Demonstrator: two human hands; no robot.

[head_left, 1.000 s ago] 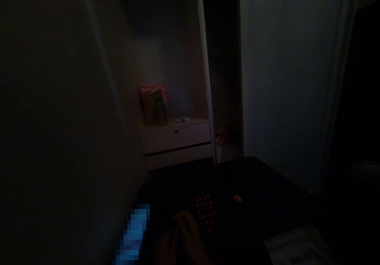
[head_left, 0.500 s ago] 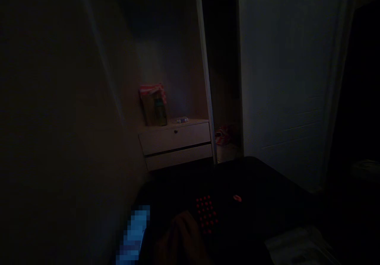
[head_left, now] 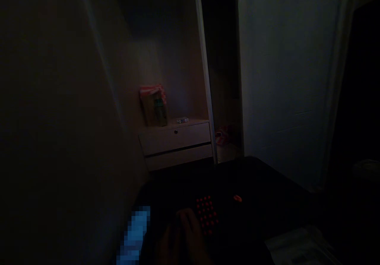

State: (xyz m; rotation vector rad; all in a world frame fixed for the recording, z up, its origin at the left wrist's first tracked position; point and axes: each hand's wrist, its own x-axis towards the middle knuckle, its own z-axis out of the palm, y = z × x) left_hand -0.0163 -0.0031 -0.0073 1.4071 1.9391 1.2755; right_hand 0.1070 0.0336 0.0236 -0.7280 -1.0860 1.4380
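In very dim light, my right hand (head_left: 192,231) is at the bottom middle, just left of a cluster of red-lit keys (head_left: 207,214). Its fingers look bent, angled toward the left. Close beside it, my left hand (head_left: 166,242) shows only as a faint dark shape, partly lost in shadow. Whether either hand holds anything is too dark to make out. A small glowing orange-red light (head_left: 237,198), on a thing I cannot make out, is right of the keys on a dark surface (head_left: 252,174).
A bright, pixelated blue screen (head_left: 135,233) stands at the lower left. Behind are a drawer unit (head_left: 178,140), a bottle (head_left: 160,112), a red-and-white package (head_left: 151,89) and a pale panel (head_left: 287,79). A pale flat item (head_left: 297,247) lies lower right.
My hands have shifted slightly; the right now shows as a separate shape from the left, with its fingers turned leftward. The other things stay in place.
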